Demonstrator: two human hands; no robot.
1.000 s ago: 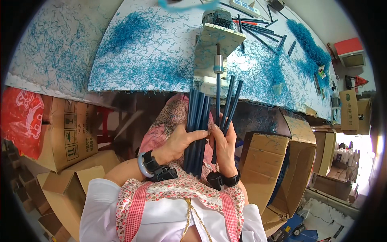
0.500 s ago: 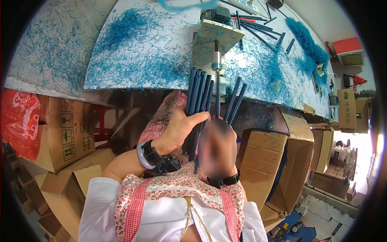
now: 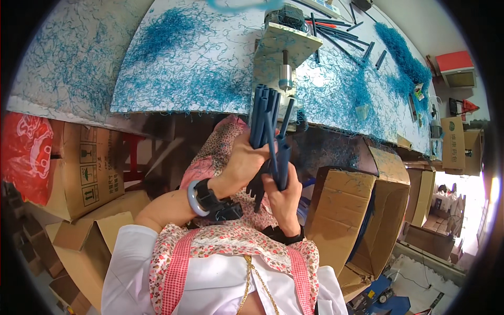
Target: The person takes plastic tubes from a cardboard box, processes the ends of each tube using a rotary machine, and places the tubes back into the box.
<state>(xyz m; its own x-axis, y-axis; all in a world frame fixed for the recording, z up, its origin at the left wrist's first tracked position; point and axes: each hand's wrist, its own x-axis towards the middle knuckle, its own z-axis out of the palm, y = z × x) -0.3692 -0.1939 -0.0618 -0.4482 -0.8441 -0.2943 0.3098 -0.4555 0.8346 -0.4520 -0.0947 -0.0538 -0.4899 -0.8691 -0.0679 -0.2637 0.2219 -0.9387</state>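
Observation:
My left hand (image 3: 242,164) is closed around a bundle of dark blue tubes (image 3: 258,118), their upper ends pointing at the table edge. Close beside it, my right hand (image 3: 283,203) grips a few more dark blue tubes (image 3: 284,163) of the same kind. One slim tube (image 3: 271,147) slants between the two hands; which hand holds it, I cannot tell. Above the tubes, a metal chuck (image 3: 285,77) points toward me from a motor (image 3: 286,17) on a pale bracket (image 3: 294,44). The lower ends of the left bundle are partly hidden by my wrist.
Blue curly shavings (image 3: 173,31) litter the white table (image 3: 220,50), heaped thickly at its right (image 3: 401,52). Loose dark tubes (image 3: 341,37) lie behind the motor. Open cardboard boxes stand at my right (image 3: 341,210) and left (image 3: 86,173), with a red bag (image 3: 29,157) farther left.
The tube that reached up to the chuck has come away from it. My right hand has moved down and its tubes have drawn in beside the left bundle.

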